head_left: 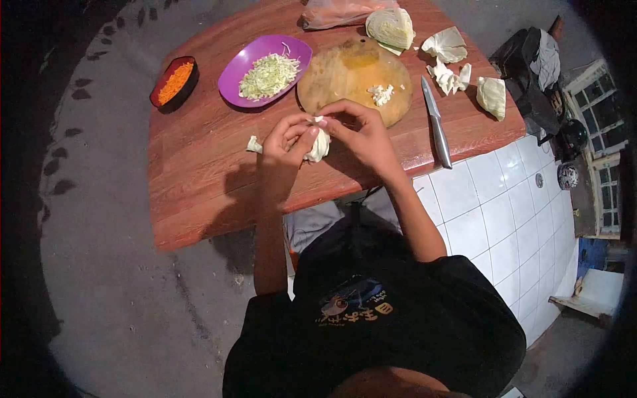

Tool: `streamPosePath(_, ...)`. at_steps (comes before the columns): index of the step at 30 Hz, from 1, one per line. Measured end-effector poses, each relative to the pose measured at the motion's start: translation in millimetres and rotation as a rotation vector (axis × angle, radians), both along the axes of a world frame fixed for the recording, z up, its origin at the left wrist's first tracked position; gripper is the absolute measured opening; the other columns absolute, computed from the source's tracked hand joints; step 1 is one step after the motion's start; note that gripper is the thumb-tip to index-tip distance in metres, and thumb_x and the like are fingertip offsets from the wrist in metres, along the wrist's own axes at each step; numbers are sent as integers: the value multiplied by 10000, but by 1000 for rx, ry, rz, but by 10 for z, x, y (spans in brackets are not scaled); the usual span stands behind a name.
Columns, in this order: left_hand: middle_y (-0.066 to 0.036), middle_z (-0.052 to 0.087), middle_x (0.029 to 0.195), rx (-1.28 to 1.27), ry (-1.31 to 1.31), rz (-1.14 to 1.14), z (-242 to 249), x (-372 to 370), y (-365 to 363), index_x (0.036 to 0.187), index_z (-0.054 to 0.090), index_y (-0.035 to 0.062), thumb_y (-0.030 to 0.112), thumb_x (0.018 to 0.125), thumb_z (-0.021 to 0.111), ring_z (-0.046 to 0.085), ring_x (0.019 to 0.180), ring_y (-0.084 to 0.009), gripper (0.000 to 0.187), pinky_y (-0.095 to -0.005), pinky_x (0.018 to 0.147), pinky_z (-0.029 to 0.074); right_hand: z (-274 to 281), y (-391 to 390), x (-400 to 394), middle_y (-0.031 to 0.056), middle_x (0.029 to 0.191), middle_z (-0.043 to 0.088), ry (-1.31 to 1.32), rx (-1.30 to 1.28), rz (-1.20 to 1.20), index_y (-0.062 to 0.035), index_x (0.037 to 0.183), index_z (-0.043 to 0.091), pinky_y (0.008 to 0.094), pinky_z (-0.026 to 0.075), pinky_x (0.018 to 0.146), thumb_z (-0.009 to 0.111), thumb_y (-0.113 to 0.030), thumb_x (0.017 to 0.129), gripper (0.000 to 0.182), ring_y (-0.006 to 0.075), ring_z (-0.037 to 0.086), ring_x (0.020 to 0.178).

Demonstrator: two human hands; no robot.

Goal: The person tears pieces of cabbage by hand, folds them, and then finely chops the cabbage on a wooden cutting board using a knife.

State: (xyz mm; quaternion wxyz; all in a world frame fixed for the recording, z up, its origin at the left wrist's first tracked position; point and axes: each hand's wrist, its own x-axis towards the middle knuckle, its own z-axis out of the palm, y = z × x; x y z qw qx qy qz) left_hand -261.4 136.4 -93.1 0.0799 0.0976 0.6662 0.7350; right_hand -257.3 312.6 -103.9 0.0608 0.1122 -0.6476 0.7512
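Over the table's near side, my left hand (290, 139) and my right hand (358, 136) meet with closed fingertips. Both pinch a small white piece (318, 119) that looks like a garlic clove. Just below it, partly hidden by my fingers, is a larger pale, ridged piece (319, 147); I cannot make out its kind. A small white scrap (254, 144) lies left of my left hand. Beyond my hands, the round wooden cutting board (332, 73) carries a little heap of chopped white bits (381, 95).
A purple bowl (229, 86) holds shredded cabbage (269, 76). Left of it stands a dark bowl (188, 91) of shredded carrot (175, 82). A knife (435, 123) lies right of the board, near cabbage leaves (446, 46), a cabbage chunk (491, 97), a cut cabbage (390, 29) and a plastic bag (338, 13).
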Motion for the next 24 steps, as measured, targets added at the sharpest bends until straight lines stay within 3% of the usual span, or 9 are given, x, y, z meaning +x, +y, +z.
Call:
streamPosePath(4, -85, 709, 987, 36, 47, 47, 10, 23, 88, 1211, 616, -22, 42, 1010, 631, 650, 847, -103, 212, -250, 744, 536, 60, 90, 115, -15, 929, 642, 115, 71, 9, -26, 1069, 719, 242, 501, 680, 707, -148, 998, 142, 58, 602, 779)
streamPosePath(6, -84, 709, 999, -60, 222, 40, -11, 16, 112, 1148, 656, -25, 13, 990, 626, 655, 879, -109, 165, -254, 713, 538, 61, 120, 143, -18, 943, 633, 141, 76, 17, -36, 1092, 709, 240, 500, 683, 706, -156, 1001, 150, 58, 600, 780)
streamPosePath(10, -88, 706, 1015, -223, 307, 98, 78, 69, 182, 1078, 696, -22, -10, 977, 628, 663, 902, -120, 123, -258, 688, 538, 82, 110, 142, -5, 961, 641, 53, -70, 6, -25, 1147, 644, 221, 494, 708, 731, -123, 980, 213, 47, 607, 811)
streamPosePath(12, -87, 696, 1064, -296, 433, 50, 126, 77, 176, 1133, 692, -24, -21, 991, 624, 655, 965, -141, 157, -279, 846, 537, 87, 125, 131, -2, 958, 642, 41, -167, 53, -19, 1155, 625, 214, 492, 720, 744, -108, 968, 239, 43, 613, 828)
streamPosePath(16, -87, 692, 1061, -289, 354, 41, 183, 105, 141, 1171, 711, -6, 2, 1001, 624, 646, 986, -149, 192, -270, 841, 527, 76, 159, 149, 13, 987, 666, -70, -212, 125, -8, 1138, 630, 211, 500, 753, 763, -60, 941, 244, 42, 629, 871)
streamPosePath(19, -87, 687, 1059, -375, 486, 20, 205, 124, 138, 1213, 717, 6, 23, 1019, 603, 637, 994, -147, 225, -262, 830, 518, 94, 155, 157, 16, 972, 685, -87, -276, 124, -6, 1146, 635, 219, 514, 770, 765, -46, 934, 252, 54, 646, 883)
streamPosePath(24, -77, 688, 1077, -288, 351, 37, 242, 200, 174, 1213, 682, 12, 69, 1018, 626, 640, 982, -134, 211, -261, 825, 521, 101, 198, 175, 27, 942, 712, -79, -230, 123, 9, 1136, 642, 232, 534, 786, 772, -33, 926, 250, 74, 670, 902)
